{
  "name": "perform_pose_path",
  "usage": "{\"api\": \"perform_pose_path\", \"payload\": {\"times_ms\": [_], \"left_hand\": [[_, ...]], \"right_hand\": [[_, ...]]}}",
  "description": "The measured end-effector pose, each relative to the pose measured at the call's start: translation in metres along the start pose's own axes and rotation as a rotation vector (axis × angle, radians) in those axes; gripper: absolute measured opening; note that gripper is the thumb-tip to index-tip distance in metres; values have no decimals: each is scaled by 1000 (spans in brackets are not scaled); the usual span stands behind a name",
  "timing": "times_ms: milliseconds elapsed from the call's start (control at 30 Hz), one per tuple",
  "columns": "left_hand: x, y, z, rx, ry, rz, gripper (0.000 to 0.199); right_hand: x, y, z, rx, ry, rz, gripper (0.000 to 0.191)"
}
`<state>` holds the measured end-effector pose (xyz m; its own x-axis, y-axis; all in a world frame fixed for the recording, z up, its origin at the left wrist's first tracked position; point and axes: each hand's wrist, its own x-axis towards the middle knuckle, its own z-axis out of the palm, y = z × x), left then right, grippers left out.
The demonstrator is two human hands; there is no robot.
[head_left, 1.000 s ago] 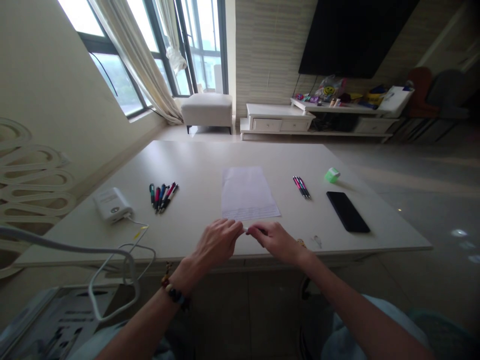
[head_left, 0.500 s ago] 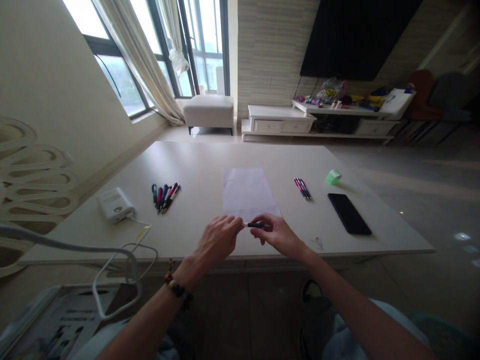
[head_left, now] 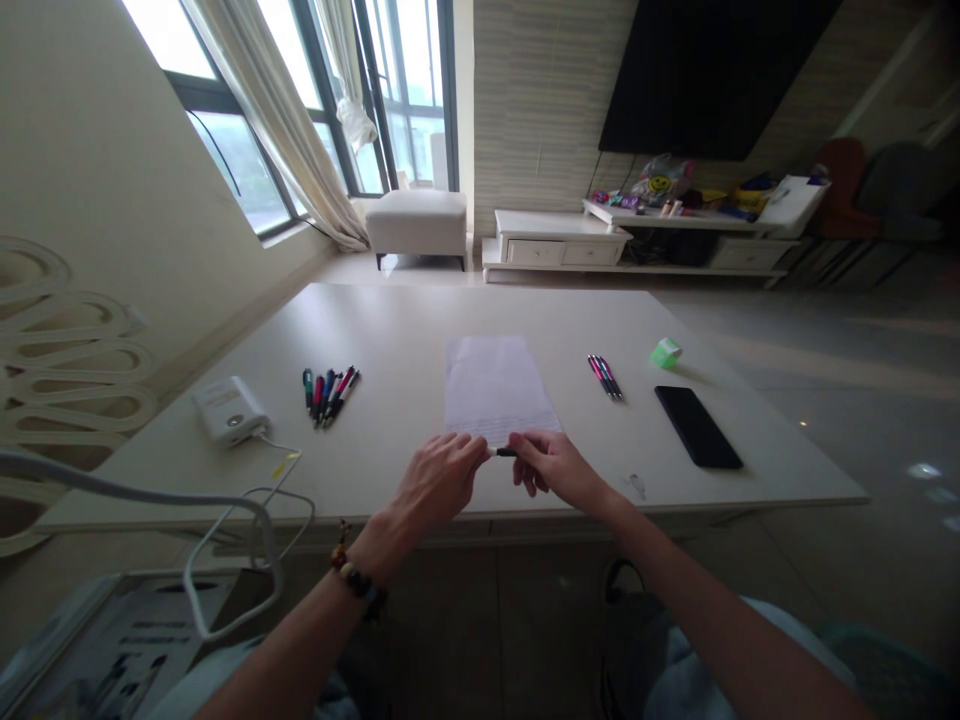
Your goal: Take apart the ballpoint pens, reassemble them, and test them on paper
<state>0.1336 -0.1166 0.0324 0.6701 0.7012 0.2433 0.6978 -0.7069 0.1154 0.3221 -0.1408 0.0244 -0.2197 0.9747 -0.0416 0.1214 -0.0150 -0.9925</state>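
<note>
Between my two hands lies a pen (head_left: 504, 452) with a dark grip and a lighter part, held roughly level above the table's near edge. My left hand (head_left: 444, 475) is closed round its left end. The fingers of my right hand (head_left: 547, 462) pinch the dark right end, and they hide the tip. Just beyond my hands a white sheet of paper (head_left: 495, 380) lies flat, with lines of marks along its near edge.
A cluster of several pens (head_left: 328, 395) lies left, and a small group of pens (head_left: 604, 377) right. Further right are a black phone (head_left: 697, 427) and a green-and-white small object (head_left: 666, 352). A white power bank (head_left: 231, 410) with a cable sits on the left of the white table (head_left: 390, 330).
My right hand's fingers have shifted their grip on the pen, so less of its dark part shows. My left hand stays nearly still.
</note>
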Motion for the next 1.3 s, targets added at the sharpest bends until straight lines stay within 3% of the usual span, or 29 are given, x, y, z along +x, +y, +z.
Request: {"api": "perform_pose_path", "payload": {"times_ms": [467,633,833,1300], "left_hand": [[0,2,2,-79,-17,-34,25],[-1,1,10,-252,-47,-120,27],[0,5,25,-600,20,-208,32],[3,10,43,-797,45,-285,36]], "right_hand": [[1,2,0,-18,39,-16,35],[2,-3,-10,-114,197,-125,28],[2,-10,-21,1,304,-124,31],[7,-8,-31,62,360,-161,36]]}}
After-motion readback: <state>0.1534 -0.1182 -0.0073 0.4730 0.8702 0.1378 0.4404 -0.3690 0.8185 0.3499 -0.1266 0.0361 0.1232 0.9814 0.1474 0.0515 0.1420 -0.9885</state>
